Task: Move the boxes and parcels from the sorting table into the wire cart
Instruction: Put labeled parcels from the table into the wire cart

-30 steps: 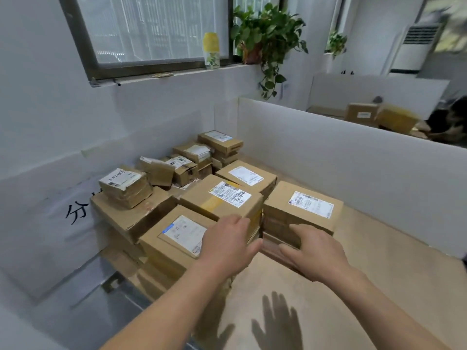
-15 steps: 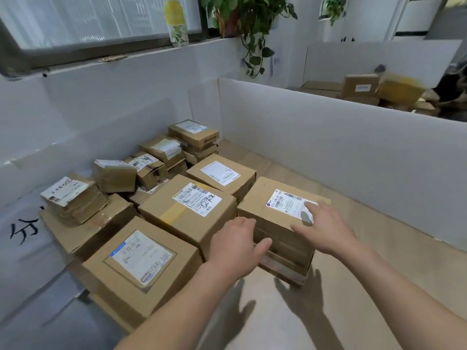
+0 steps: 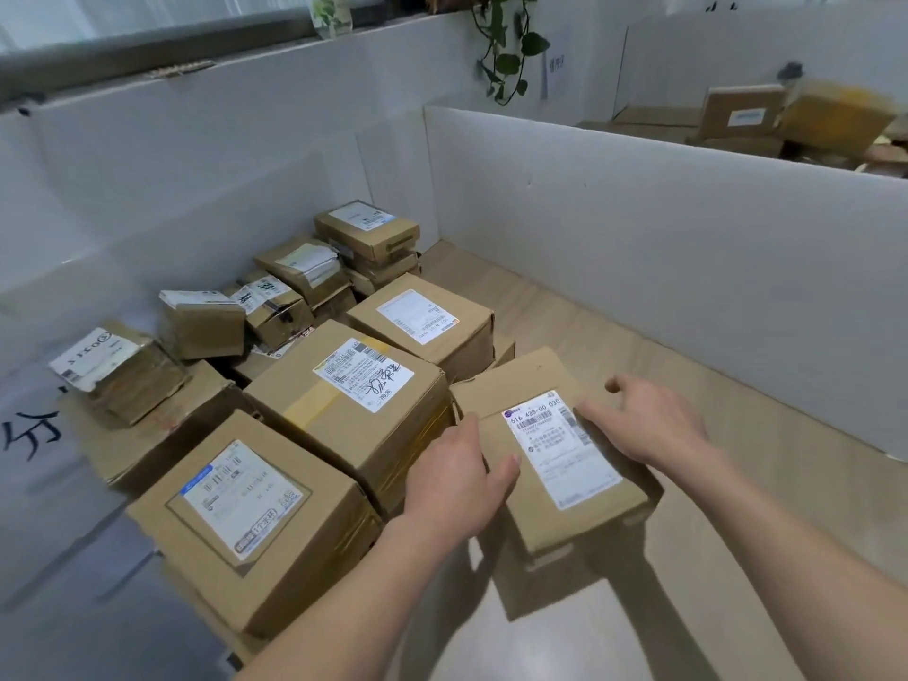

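**Both hands on a labelled box at the front of the bench**

Head view: a flat cardboard box [image 3: 550, 449] with a white shipping label [image 3: 560, 447] on its top sits tilted at the near right of the pile, its front end raised above the pale bench [image 3: 638, 336], where its shadow falls. The left hand [image 3: 459, 476] grips the box's left edge, thumb lying over the top face and the other fingers hidden down the side. The right hand [image 3: 643, 422] holds the far right edge, palm down, fingers curled over the rim and one finger lifted clear.

Just left of the held box, touching or nearly touching it, stands a larger box with yellow tape [image 3: 354, 400]. In front of that, nearest the camera, is a box with a blue-cornered label [image 3: 245, 513]. Behind the held box lies another labelled box [image 3: 422, 321], and farther back a cluster of small parcels [image 3: 295, 297] is stacked toward the corner.

White partition walls [image 3: 663, 228] enclose the bench. A trailing plant [image 3: 506, 56] hangs over the back wall. Beyond the right partition, more boxes [image 3: 742, 115] rest on another surface.
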